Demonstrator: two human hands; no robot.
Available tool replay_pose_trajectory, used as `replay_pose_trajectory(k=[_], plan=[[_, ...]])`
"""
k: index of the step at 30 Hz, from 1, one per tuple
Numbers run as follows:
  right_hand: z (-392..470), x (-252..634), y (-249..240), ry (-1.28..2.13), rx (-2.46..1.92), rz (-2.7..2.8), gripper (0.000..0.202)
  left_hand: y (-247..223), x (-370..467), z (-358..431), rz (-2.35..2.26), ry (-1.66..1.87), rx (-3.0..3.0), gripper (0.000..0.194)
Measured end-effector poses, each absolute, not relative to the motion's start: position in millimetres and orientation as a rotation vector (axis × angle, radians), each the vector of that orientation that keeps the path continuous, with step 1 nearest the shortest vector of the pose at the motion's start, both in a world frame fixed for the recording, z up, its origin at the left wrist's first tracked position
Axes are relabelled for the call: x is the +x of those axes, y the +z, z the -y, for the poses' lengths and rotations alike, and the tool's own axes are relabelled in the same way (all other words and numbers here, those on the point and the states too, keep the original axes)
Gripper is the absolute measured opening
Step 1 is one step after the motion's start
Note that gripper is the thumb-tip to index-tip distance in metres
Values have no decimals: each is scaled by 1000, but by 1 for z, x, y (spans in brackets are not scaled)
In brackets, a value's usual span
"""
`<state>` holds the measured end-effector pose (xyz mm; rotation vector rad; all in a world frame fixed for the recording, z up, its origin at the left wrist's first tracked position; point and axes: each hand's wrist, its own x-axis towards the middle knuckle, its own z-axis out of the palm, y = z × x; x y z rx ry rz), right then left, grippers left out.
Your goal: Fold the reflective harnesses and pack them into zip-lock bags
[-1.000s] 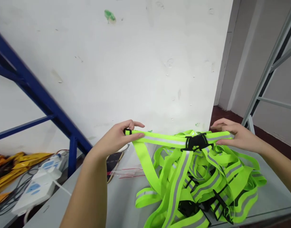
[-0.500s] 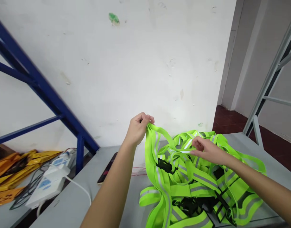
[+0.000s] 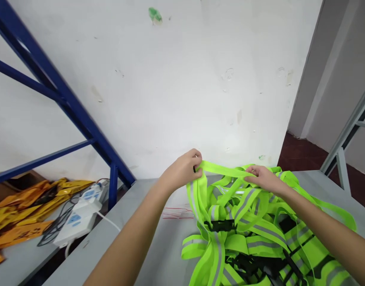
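At the far left, a white power cable (image 3: 109, 221) runs across the grey desk (image 3: 158, 248) to the person's left forearm, so a wide sweep of that arm might drag it. The straps gathered in the left hand (image 3: 185, 169) hang straight into a tangled heap of fluorescent yellow-green webbing straps with silver-grey stripes (image 3: 261, 241); lifting them would probably pull neighbouring loops along. Below that hand, a black plastic buckle (image 3: 221, 225) lies among the loops and could hook one, tightening the tangle. Farther right, the flat yellow-green strap (image 3: 225, 170) spanning the two hands is held by the right hand (image 3: 263, 178) at the fingertips only, so a hard tug could slip it free. The right forearm crosses above the heap's right side and might catch a loop there.

As for position, the left hand is curled closed around the gathered straps, above the heap's left end, with a small black piece (image 3: 196, 169) showing at its fingers. The strap runs rightward from it, nearly level and slightly slack-looking, into the right hand, whose thumb and fingers are nearly together in a light pinch. The heap spreads beneath and in front of both hands, reaching farther right than the right hand.
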<state>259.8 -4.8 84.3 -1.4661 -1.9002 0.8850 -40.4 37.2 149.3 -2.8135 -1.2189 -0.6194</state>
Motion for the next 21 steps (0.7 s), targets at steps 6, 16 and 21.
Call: replay_pose_trajectory(k=[6,16,21], plan=[[4,285,115,706,-1561,1917,18,98,-40,-52,1261,-338,-2677,43],[-4,361,114,387,-1640,1966,30,119,-56,-33,1915,-1235,-3236,63],[6,366,108,778,-1398,1886,26,120,-52,-32,2090,-1685,-2985,38]])
